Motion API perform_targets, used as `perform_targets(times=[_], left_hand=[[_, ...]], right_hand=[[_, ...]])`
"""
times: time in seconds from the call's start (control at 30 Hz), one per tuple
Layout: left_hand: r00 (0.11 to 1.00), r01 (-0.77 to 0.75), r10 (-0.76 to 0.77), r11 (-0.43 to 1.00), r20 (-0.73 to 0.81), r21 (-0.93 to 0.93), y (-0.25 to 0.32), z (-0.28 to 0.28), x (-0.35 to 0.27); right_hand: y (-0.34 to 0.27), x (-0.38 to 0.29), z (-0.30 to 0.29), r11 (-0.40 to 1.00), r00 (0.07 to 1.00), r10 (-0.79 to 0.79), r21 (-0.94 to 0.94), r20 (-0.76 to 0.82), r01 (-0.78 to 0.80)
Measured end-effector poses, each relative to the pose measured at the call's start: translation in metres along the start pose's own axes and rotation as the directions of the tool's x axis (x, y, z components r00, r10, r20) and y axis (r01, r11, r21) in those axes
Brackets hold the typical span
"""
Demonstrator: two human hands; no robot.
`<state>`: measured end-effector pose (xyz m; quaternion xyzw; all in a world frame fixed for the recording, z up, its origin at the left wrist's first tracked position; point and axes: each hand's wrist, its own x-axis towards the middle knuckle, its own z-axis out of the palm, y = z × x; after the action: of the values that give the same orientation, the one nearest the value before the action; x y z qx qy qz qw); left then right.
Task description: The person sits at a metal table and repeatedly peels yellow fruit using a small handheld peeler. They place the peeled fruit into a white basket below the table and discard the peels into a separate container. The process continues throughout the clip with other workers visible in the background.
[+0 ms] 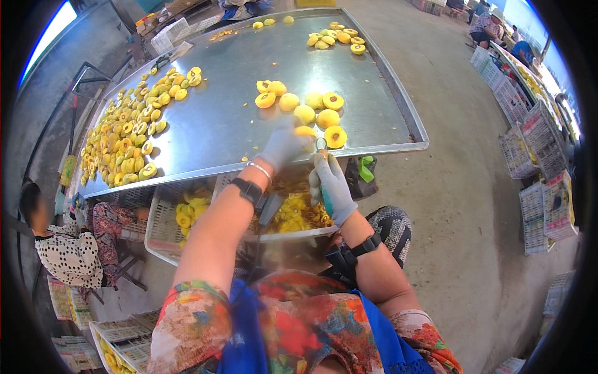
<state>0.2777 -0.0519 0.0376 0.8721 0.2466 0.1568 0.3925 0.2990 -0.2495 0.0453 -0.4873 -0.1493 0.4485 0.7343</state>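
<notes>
My left hand point(283, 144), in a pale glove and blurred by motion, is over the near edge of a metal-topped table point(210, 126). It is at a yellow peach half point(304, 132); whether its fingers grip the fruit cannot be made out. In my gloved right hand point(331, 184) is a small pitting tool point(321, 144), its rounded metal tip pointing up by the table rim. Just beyond that tip lies a peach half point(335, 137) with its cut face up. Several more peach halves point(328, 118) are loosely grouped ahead of both hands.
Beneath the table edge, a crate point(299, 232) holds yellow scraps, beside another crate point(161, 248) of peach pieces. A large pile of halves point(124, 145) covers the table's left end; a smaller cluster point(334, 37) lies far right. A seated co-worker point(70, 252) is at left. Plastic crates point(532, 215) line the right.
</notes>
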Motion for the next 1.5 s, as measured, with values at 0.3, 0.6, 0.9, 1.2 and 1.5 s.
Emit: perform_targets(times=[0.3,0.6,0.9,1.2,1.5], left_hand=[[0.975,0.081,-0.22,0.195,0.037,-0.977,-0.001,0.002,-0.072],[0.978,0.012,-0.207,0.23,-0.037,-0.973,-0.024,0.017,-0.106],[0.971,-0.086,-0.168,0.416,-0.169,-0.905,-0.02,0.013,-0.121],[0.942,0.013,-0.328,0.231,-0.065,-0.973,0.011,0.004,-0.126],[0.934,0.14,-0.357,0.447,-0.033,-0.883,0.02,-0.007,-0.131]], right_hand=[[0.021,-0.017,0.026,0.938,0.998,-0.042,-0.342,0.046,0.055],[0.032,-0.024,0.032,0.929,0.998,-0.038,-0.366,0.056,0.056],[0.071,-0.008,0.028,0.895,0.977,-0.15,-0.398,0.154,0.2],[0.067,-0.017,0.024,0.827,0.973,-0.071,-0.533,0.221,0.181],[0.043,-0.03,0.021,0.902,0.814,0.425,-0.114,0.397,-0.416]])
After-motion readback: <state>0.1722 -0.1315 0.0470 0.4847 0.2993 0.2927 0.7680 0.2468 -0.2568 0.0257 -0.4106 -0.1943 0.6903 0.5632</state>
